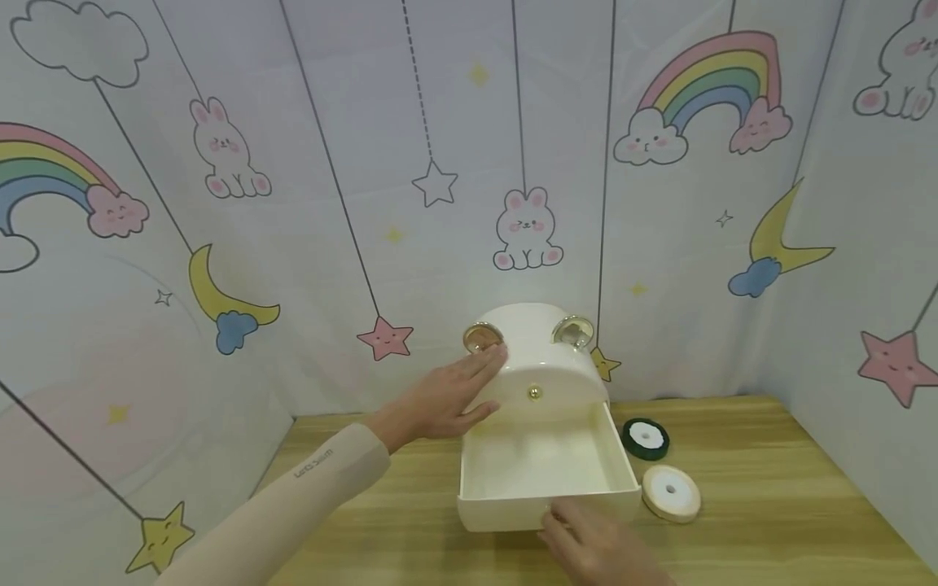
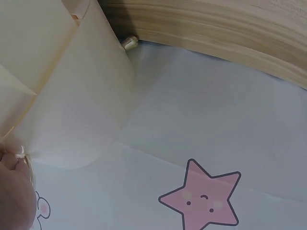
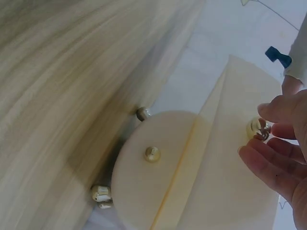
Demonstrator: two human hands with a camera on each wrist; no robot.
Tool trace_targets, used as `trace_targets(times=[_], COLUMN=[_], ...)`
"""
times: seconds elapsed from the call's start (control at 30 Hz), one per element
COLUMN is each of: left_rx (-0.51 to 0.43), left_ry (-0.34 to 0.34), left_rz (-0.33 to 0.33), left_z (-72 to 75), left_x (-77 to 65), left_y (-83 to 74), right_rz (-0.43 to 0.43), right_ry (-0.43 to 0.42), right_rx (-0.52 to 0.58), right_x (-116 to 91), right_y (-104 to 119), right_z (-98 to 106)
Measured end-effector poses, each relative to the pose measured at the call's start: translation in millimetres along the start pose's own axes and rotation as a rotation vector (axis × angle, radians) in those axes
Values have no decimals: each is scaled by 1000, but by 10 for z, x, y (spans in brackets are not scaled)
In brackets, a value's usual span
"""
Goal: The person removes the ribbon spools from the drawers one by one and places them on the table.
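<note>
A cream storage box [image 1: 533,350] with a rounded top and two shiny gold ears stands against the back wall. Its upper drawer [image 1: 542,468] is pulled out toward me, with the pale inside showing. My left hand [image 1: 450,399] rests with straight fingers on the box's top left, by the left ear [image 1: 484,335]. At the drawer front, my right hand [image 1: 593,541] has its thumb and fingers curled round the round gold knob [image 3: 258,128]. Below that drawer, the right wrist view shows a lower drawer front with another gold knob [image 3: 152,154].
Right of the box lie a dark green ribbon spool [image 1: 646,439] and a cream ribbon spool [image 1: 671,493]. The box stands on small gold feet [image 3: 100,192] on a wood-grain tabletop [image 1: 769,488]. Printed cloth walls [image 1: 330,244] enclose the back and sides.
</note>
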State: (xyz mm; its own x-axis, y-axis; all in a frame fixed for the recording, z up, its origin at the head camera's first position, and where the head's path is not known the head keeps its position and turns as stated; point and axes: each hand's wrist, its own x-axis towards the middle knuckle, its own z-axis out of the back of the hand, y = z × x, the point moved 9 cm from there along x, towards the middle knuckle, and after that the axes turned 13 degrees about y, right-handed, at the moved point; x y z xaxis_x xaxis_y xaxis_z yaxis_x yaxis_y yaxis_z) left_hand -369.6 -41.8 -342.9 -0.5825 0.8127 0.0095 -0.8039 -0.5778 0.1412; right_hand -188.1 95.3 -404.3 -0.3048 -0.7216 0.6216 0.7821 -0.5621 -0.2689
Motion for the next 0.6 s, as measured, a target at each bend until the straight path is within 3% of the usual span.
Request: trace_targets(times=[0.17, 0.6], left_rx=[17, 26], left_ry=[11, 28], left_rz=[2, -2], left_z=[-2, -9], left_x=[16, 19], left_y=[13, 20], right_rz=[5, 0], right_ry=[16, 30], right_rx=[-29, 17], right_x=[-7, -17], right_y=[11, 9], right_z=[-47, -83])
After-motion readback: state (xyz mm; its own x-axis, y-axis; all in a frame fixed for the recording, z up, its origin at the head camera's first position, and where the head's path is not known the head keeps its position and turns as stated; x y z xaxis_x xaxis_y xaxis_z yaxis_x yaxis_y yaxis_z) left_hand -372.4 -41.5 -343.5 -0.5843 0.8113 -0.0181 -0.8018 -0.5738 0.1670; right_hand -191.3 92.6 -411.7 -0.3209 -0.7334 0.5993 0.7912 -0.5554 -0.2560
